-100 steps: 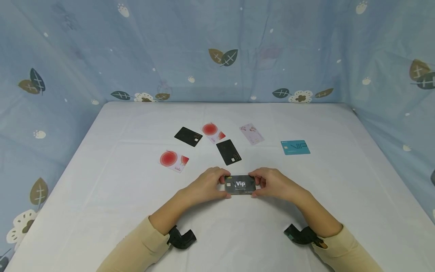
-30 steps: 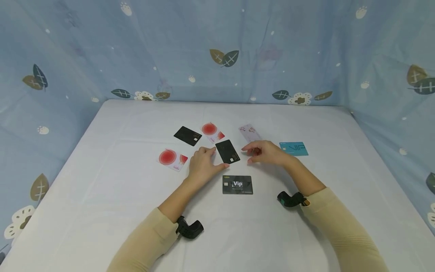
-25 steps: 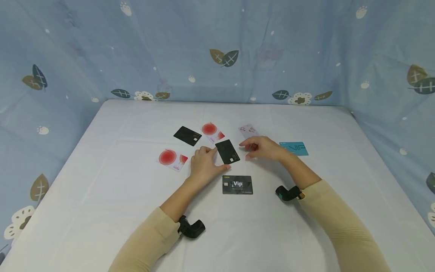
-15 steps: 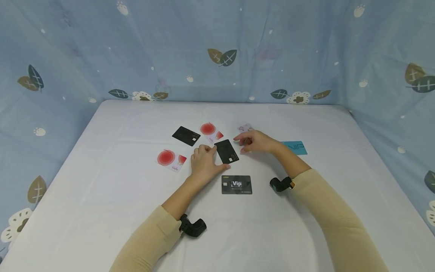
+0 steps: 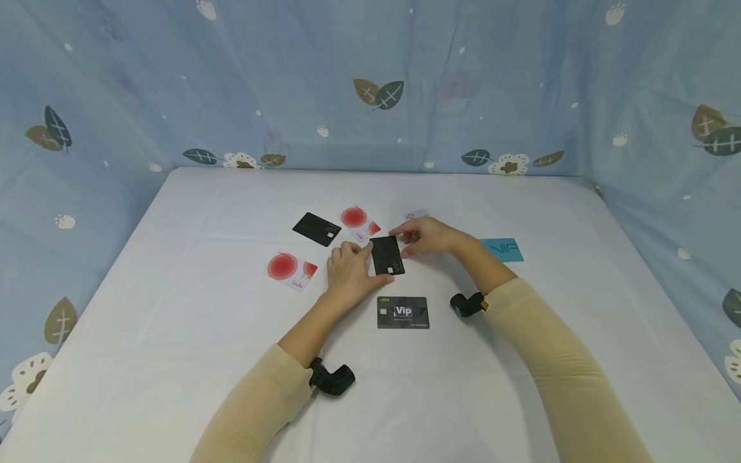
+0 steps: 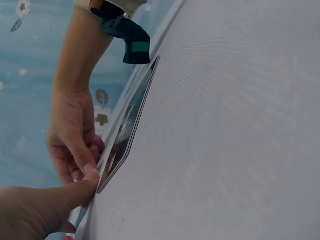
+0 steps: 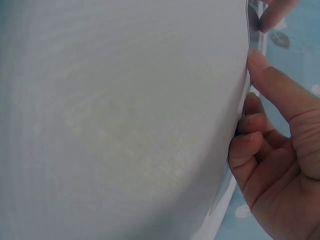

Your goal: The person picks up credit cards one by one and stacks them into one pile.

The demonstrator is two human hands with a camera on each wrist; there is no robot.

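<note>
A black VIP card (image 5: 385,254) lies mid-table between both hands, its long sides running nearly away from the person. The left hand (image 5: 348,273) holds its left side, index finger at the far left corner and thumb at the near edge. At the other side, the right hand (image 5: 427,235) has its index fingertip by the far right corner and its thumb on the right edge. Closer to the person, a dark grey Vip card (image 5: 403,313) lies straight and untouched. Seen edge-on in the left wrist view is a glossy dark card (image 6: 129,125), past the left thumb.
Left of the hands lie a second black card (image 5: 316,229) and two white cards with red circles, one nearer (image 5: 291,270) and one farther (image 5: 359,222). A pale card (image 5: 415,213) is partly hidden behind the right hand. A blue VIP card (image 5: 503,249) sits under the right wrist's line.
Both hands have left the grey Vip card, now lying flat. The right hand moved left and away to the black card, which has turned from slanted to nearly straight.
</note>
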